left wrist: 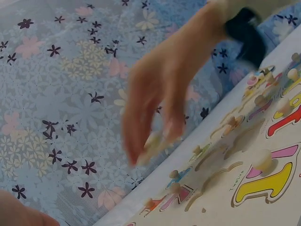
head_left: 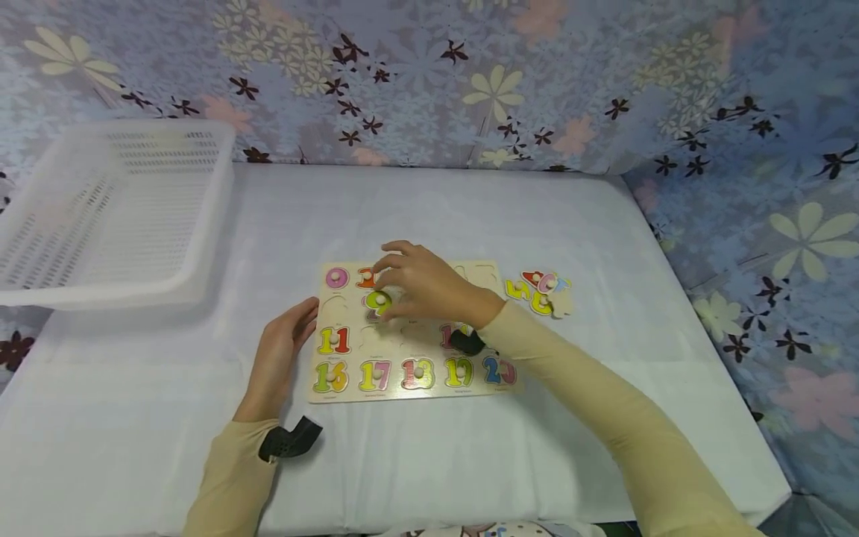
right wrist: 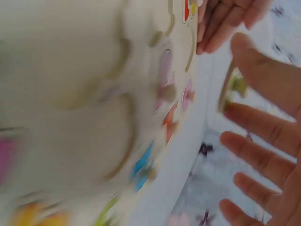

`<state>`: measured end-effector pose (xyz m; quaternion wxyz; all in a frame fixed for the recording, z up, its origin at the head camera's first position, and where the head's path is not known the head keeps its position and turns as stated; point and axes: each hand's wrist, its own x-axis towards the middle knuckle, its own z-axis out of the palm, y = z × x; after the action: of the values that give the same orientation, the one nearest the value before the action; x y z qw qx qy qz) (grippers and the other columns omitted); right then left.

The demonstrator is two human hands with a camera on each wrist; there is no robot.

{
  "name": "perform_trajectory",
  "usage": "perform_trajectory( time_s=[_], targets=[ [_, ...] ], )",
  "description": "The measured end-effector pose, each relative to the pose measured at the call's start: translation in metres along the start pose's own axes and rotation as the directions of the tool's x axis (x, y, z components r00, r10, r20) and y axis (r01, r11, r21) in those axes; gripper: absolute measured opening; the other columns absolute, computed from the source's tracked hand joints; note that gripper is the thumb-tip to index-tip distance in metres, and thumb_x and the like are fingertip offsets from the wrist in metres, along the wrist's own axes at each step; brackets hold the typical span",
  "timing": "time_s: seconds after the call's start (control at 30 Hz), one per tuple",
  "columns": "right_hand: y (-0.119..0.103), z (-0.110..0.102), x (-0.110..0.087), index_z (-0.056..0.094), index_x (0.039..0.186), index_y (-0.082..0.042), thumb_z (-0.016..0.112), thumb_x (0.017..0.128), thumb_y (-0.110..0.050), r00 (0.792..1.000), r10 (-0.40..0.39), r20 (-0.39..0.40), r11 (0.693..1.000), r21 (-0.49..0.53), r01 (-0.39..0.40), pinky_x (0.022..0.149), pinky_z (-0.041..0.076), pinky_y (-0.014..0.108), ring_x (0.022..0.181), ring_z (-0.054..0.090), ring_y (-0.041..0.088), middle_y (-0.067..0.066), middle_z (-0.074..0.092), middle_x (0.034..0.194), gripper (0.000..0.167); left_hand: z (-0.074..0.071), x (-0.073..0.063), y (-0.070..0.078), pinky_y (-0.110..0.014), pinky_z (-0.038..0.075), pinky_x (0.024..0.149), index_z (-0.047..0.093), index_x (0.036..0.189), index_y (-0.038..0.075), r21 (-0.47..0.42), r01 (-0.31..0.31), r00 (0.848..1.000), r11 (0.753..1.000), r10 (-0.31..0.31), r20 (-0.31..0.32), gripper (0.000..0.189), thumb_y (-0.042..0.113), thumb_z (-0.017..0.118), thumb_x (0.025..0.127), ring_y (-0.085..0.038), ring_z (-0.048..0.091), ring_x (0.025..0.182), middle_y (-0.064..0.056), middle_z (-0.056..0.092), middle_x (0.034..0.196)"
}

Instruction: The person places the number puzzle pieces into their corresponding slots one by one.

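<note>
My right hand [head_left: 429,287] pinches a green number-9 puzzle piece [head_left: 378,301] between thumb and index finger, above the left part of a wooden number board [head_left: 416,400]. In the right wrist view, that piece [right wrist: 229,87] sits edge-on between thumb and index, the other fingers spread. The left wrist view shows the right hand [left wrist: 157,89] blurred, the piece [left wrist: 153,148] at its fingertips. My left hand [head_left: 278,350] rests beside the board's left edge, its fingers near or touching it. Pieces such as 11 [head_left: 333,341], 16 and 17 lie in their recesses; several recesses are bare.
Several loose pieces lie in a heap right of the board, including a yellow 5 [head_left: 517,290] and a red piece [head_left: 532,277]. A white plastic basket [head_left: 191,280] stands at the back left. White cloth [head_left: 416,216] covers the table; flowered fabric [head_left: 429,82] hangs behind and at the right.
</note>
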<state>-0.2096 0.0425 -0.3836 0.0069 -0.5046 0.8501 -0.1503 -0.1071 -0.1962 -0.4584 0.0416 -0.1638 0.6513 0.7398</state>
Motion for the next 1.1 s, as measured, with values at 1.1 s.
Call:
perform_trajectory(
  time_s=[1.1],
  targets=[
    [-0.01,0.033,0.094,0.076,0.106,-0.025,0.069,0.091,-0.023,0.946,-0.175,0.271,0.96,-0.165,0.225,0.101,0.039,0.037,0.105,0.05,0.015,-0.007,0.066,0.103,0.016,0.004,-0.011,0.022,-0.02,0.041,0.102,0.021,0.153,0.006,-0.027,-0.025,1.0,0.999,0.025,0.0,0.058,0.034,0.038,0.105,-0.022,0.042,0.131,-0.017,0.039,0.147]
  ],
)
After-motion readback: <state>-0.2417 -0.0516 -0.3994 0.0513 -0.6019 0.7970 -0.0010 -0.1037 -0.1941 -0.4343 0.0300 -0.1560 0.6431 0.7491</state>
